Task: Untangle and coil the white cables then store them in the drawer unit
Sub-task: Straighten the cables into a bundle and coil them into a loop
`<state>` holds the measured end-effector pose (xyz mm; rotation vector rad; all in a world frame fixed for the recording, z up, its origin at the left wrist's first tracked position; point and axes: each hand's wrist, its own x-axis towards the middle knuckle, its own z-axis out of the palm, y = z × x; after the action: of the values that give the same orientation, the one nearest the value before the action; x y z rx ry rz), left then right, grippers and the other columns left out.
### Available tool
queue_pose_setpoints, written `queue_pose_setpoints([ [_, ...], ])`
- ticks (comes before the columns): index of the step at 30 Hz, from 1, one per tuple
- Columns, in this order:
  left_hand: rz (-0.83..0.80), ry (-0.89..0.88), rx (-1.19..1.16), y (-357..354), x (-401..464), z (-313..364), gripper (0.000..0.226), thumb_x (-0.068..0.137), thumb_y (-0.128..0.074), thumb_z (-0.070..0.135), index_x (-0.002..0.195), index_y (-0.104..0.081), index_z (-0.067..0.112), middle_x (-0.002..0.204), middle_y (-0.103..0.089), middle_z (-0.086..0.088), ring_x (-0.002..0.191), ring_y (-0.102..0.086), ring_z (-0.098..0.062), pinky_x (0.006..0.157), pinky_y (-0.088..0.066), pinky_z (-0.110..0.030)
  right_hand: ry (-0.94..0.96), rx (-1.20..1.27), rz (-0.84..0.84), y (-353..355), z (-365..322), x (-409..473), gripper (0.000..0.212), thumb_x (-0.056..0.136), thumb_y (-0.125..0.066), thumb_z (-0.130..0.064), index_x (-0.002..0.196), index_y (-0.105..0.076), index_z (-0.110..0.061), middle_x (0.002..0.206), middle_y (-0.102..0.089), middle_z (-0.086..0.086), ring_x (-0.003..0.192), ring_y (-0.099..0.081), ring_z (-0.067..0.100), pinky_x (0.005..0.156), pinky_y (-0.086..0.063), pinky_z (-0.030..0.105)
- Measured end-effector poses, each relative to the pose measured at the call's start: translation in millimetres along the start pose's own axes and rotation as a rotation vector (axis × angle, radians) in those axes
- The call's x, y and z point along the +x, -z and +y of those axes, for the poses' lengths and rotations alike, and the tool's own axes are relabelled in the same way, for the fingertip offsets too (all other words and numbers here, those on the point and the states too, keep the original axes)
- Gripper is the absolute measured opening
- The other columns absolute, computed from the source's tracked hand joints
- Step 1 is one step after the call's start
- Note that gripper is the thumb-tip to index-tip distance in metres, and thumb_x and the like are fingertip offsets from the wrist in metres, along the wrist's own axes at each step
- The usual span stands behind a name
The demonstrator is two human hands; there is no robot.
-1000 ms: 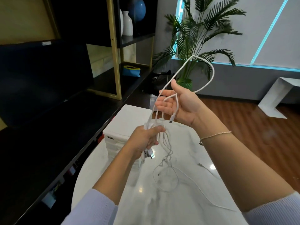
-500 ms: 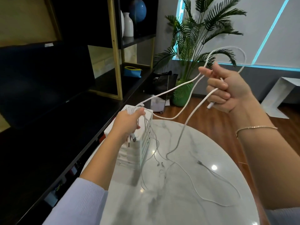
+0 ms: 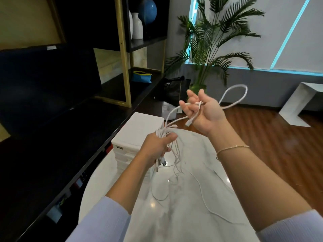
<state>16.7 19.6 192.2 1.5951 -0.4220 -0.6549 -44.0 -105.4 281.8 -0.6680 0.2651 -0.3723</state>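
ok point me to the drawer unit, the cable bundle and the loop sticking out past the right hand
drawer unit (image 3: 139, 130): head view, on its flat white top.
cable bundle (image 3: 161, 133): head view, on the strands above the left fist.
cable loop (image 3: 242, 97): head view, on the loop's right curve.

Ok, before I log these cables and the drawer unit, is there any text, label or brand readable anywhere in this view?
None readable.
Drawer unit: small dark label on its top drawer front, too blurred to read.
Black panel at left: pale sticker, too small to read.
Shelf edge below: light tags, blurred.
White cables: no markings visible.
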Motion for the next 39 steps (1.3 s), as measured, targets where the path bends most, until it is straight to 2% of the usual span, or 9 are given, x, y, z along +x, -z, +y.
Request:
queue_pose_setpoints([
  [4,0.076,0.052,-0.096,9,6,-3,0.018,0.089,-0.063,0.026,0.081,-0.066,0.011,0.032,-0.037,0.009,0.040,-0.042,-0.009,0.056,-0.047,-0.021,-0.027,-0.268,0.173,27,18,5,0.049,0.092,-0.045,-0.048,0.102,-0.054,-0.002,0.100,-0.056,0.014,0.077,-0.055,0.019,0.072,-0.057,0.041],
  [7,0.030,0.069,-0.266,12,6,3,0.027,0.095,-0.054,0.028,0.082,-0.065,0.006,0.031,-0.028,0.007,0.031,-0.039,-0.006,0.066,-0.044,-0.027,-0.174,-0.723,0.022,57,33,-3,0.033,0.079,-0.064,-0.035,0.096,-0.058,-0.007,0.090,-0.053,0.010,0.079,-0.055,0.021,0.085,-0.053,0.045],
  [10,-0.027,0.095,-0.375,11,4,14,0.032,0.096,-0.050,0.030,0.078,-0.062,0.006,0.031,-0.028,0.005,0.031,-0.040,-0.007,0.051,-0.043,-0.022,-0.307,-1.188,-0.187,82,59,-5,0.024,0.079,-0.068,-0.001,0.097,-0.065,-0.016,0.090,-0.064,0.000,0.081,-0.061,0.016,0.077,-0.055,0.031],
  [14,-0.044,0.113,-0.450,10,0,31,0.036,0.096,-0.050,0.034,0.073,-0.060,0.008,0.032,-0.029,0.005,0.031,-0.037,-0.007,0.051,-0.039,-0.023,-0.056,-1.160,0.017,95,89,3,0.006,0.087,-0.064,-0.014,0.082,-0.067,-0.013,0.076,-0.067,0.004,0.064,-0.058,0.016,0.060,-0.051,0.026],
  [18,0.031,-0.003,-0.521,23,1,58,0.034,0.095,-0.051,0.035,0.073,-0.059,0.011,0.033,-0.031,0.007,0.030,-0.035,-0.006,0.054,-0.042,-0.023,-0.178,-1.475,0.132,139,99,5,0.018,0.089,-0.062,-0.021,0.075,-0.064,-0.010,0.069,-0.066,0.002,0.055,-0.061,0.015,0.059,-0.053,0.024],
  [22,0.070,-0.056,-0.511,30,-3,75,0.031,0.094,-0.053,0.034,0.079,-0.061,0.008,0.035,-0.032,0.006,0.031,-0.035,-0.005,0.058,-0.045,-0.025,-0.288,-1.403,0.153,183,103,-2,0.017,0.091,-0.058,-0.019,0.077,-0.063,-0.013,0.084,-0.068,0.010,0.068,-0.061,0.016,0.070,-0.054,0.033],
  [27,0.075,-0.086,-0.544,31,-5,77,0.031,0.095,-0.053,0.032,0.078,-0.061,0.007,0.036,-0.032,0.006,0.032,-0.033,-0.006,0.059,-0.044,-0.025,-0.461,-1.445,0.144,201,107,-10,0.017,0.096,-0.049,-0.021,0.088,-0.062,-0.014,0.094,-0.065,0.000,0.066,-0.060,0.012,0.058,-0.046,0.021],
  [32,0.079,-0.136,-0.493,34,-3,84,0.032,0.095,-0.052,0.032,0.076,-0.061,0.007,0.034,-0.032,0.007,0.031,-0.033,-0.005,0.058,-0.044,-0.023,-0.390,-1.487,0.326,217,97,-12,0.024,0.095,-0.049,-0.019,0.076,-0.063,-0.020,0.077,-0.063,-0.003,0.058,-0.051,0.008,0.052,-0.038,0.016],
  [39,0.117,-0.103,-0.280,38,1,76,0.030,0.094,-0.053,0.033,0.080,-0.063,0.008,0.033,-0.031,0.006,0.031,-0.036,-0.005,0.067,-0.044,-0.028,-0.431,-1.076,0.509,221,68,-17,0.065,0.097,-0.027,-0.052,0.078,-0.065,-0.003,0.061,-0.064,0.010,0.067,-0.055,0.022,0.069,-0.040,0.033],
])
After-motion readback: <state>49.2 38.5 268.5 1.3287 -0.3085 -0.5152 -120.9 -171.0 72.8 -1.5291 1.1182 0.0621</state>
